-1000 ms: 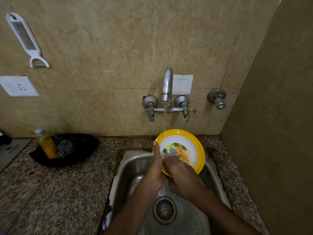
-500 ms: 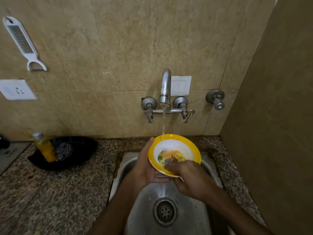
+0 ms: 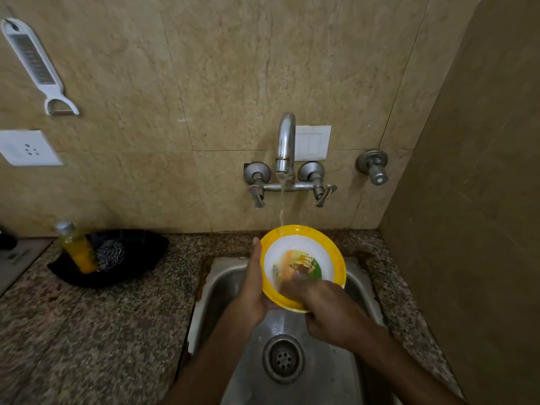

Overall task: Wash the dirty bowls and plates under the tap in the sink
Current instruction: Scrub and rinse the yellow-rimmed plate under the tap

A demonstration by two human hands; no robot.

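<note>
A yellow-rimmed white bowl (image 3: 304, 247) with a printed picture inside is held over the steel sink (image 3: 222, 290), tilted toward me. My left hand (image 3: 252, 290) grips its left edge from outside and below. My right hand (image 3: 327, 308) reaches over the near rim, its blurred fingers rubbing the inside of the bowl. Water runs from the wall tap (image 3: 285, 141) onto the bowl's far rim. Whether the right hand holds a scrubber cannot be seen.
A black dish (image 3: 140, 255) on the granite counter (image 3: 96, 331) at left holds an orange soap bottle (image 3: 77, 249) and a steel scourer (image 3: 111, 255). The drain (image 3: 283, 358) lies below my hands. A side wall (image 3: 467, 229) closes in on the right.
The bowl has turned in my hands and tipped flatter, its picture rotating. My left hand shifted from the rim's front to the left side and underneath. The right fingers keep rubbing inside.
</note>
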